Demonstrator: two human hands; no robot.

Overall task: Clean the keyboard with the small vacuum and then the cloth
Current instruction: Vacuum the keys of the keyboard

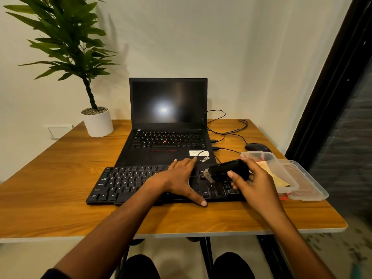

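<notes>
a: looking down from the head camera, what is the person doing?

b: the right hand (254, 184) has its fingers and thumb curled round the small vacuum (228, 171). the vacuum is black, and its brush end points down and left, over the right part of the keyboard (124, 183).

a: and the other hand?

b: the left hand (181, 179) lies flat on the keyboard, fingers straight and spread. its thumb reaches down to the front edge of the keyboard. it holds nothing.

a: where is the keyboard?

b: it lies on the wooden table (60, 188), just in front of the open laptop (168, 121). the laptop screen is dark.

a: what else is on the table?

b: a clear plastic box (285, 174) sits to the right, near the right hand. something pale yellow lies inside it, maybe the cloth, but it is hard to tell. a black mouse (256, 147) sits behind the box. a plant in a white pot (98, 123) stands at the back left.
</notes>
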